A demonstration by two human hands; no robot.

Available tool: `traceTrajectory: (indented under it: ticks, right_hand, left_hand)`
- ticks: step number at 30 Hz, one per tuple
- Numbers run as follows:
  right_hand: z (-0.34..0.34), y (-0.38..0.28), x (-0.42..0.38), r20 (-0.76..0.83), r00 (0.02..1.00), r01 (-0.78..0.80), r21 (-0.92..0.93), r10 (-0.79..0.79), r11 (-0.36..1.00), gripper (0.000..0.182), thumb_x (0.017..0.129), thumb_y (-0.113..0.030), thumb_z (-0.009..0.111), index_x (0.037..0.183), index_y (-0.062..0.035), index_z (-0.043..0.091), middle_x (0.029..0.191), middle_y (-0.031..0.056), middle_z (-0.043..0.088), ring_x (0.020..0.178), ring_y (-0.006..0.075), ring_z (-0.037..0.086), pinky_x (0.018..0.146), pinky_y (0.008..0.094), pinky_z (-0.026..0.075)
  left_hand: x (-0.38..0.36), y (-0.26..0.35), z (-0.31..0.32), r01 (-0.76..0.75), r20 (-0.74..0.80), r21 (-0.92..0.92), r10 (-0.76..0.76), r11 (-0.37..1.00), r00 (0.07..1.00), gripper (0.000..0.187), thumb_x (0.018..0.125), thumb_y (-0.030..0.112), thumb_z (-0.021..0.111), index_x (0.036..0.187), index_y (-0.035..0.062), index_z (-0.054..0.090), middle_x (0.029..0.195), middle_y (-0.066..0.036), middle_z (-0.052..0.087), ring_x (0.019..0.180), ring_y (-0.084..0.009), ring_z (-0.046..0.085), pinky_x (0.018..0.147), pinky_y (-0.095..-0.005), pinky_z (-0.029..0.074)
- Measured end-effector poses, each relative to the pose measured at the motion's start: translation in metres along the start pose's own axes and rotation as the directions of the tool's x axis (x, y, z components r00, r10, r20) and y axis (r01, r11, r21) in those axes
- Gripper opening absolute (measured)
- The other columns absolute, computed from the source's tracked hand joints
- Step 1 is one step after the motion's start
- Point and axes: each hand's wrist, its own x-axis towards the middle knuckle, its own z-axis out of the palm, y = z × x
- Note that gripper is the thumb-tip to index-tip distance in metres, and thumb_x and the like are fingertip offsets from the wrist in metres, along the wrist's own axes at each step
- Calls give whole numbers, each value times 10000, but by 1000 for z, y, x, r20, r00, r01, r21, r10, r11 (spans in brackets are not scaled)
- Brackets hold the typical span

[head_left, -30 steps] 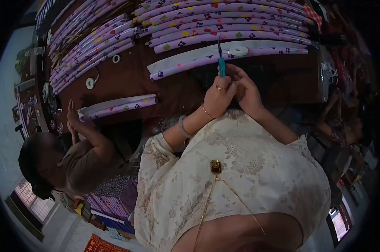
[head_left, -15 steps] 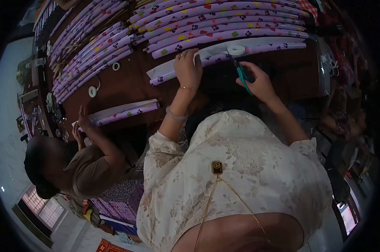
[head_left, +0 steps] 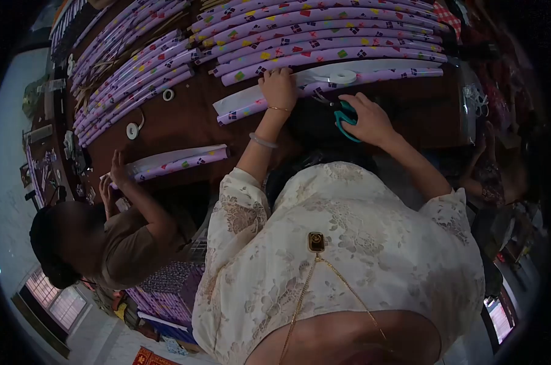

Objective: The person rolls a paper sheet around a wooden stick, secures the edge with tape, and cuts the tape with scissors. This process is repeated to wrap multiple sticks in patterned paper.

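Note:
A lilac patterned roll of wrapping paper [head_left: 379,76] lies across the table in front of me, its white inner side showing along the far edge. My left hand [head_left: 278,90] rests on it left of centre, fingers bent down against the paper; the fingertips are partly hidden. A roll of white tape [head_left: 342,76] sits on the paper to the right of that hand, and a pale strip runs between them. In my right hand [head_left: 371,121] are scissors with teal handles [head_left: 346,121]. Their blades are parted and point left, near the paper's front edge.
Finished-looking lilac rolls [head_left: 324,36] lie side by side at the back, with another stack [head_left: 135,79] at the left. Two small tape rolls, one of them a white ring [head_left: 132,131], lie on the brown table [head_left: 190,115]. At left, a co-worker's hands [head_left: 118,173] touch a shorter roll [head_left: 184,161].
The scissors have come away from the tape roll, swinging from pointing up to pointing left, with their blades spread. My left hand has shifted slightly up and right over the paper.

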Motion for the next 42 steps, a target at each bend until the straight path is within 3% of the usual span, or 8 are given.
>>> traceTrajectory:
  ticks: [4,6,10,16,28,31,40,42]
  right_hand:
    - [-2,-3,16,5,1000,-20,27,20,999,495,694,-294,640,1151,-170,494,962,94,505,839,309,553,747,415,453]
    - [-2,-5,26,23,998,-67,-9,67,998,463,698,-333,632,1112,-150,534,1013,99,534,892,300,561,767,401,461]
    - [3,0,43,109,991,-76,-13,77,997,510,698,-402,601,1136,-150,529,1082,102,532,954,302,547,801,403,459]
    - [0,3,54,187,976,-98,-64,109,993,526,691,-419,600,1135,-143,540,1104,120,525,996,300,532,831,423,446]
    - [-4,-7,55,156,971,-154,-167,180,974,570,705,-422,578,1168,-96,514,1129,136,501,997,303,534,843,416,448]
    - [0,-6,53,104,978,-164,-171,184,972,499,694,-373,610,1114,-114,539,1033,119,519,962,288,535,816,393,445]
    - [8,-7,48,-8,996,-85,-210,86,974,473,683,-323,629,1102,-117,549,972,109,518,887,297,543,776,392,448]
    - [12,-4,47,-55,998,-23,-191,13,981,482,695,-317,631,1105,-81,540,975,134,512,839,313,545,736,410,450]
  left_hand:
    - [-2,2,5,16,1,-42,-16,999,1000,121,714,148,581,815,116,638,943,-96,597,962,-291,493,764,-433,337]
    - [0,1,8,89,106,-58,-82,994,991,124,709,135,573,810,104,637,970,-111,582,1007,-309,461,785,-460,306]
    - [0,2,10,92,88,-82,-85,992,992,129,697,112,555,795,81,632,953,-119,578,997,-312,460,782,-464,304]
    - [5,10,5,149,213,5,-146,989,966,146,685,115,548,782,32,619,941,-133,568,975,-315,461,769,-469,307]
    - [11,13,2,175,311,80,-191,981,931,252,672,215,601,844,34,636,1015,-150,544,988,-327,456,790,-474,309]
    - [11,12,6,183,326,95,-204,978,923,247,676,203,587,847,32,635,1022,-150,542,987,-325,453,789,-471,306]
    - [10,15,4,188,349,118,-218,975,911,226,680,169,563,845,33,635,1009,-151,551,981,-324,454,802,-475,292]
    - [8,12,9,116,281,129,-148,985,948,192,721,168,523,832,64,641,915,-158,589,908,-352,506,728,-517,331]
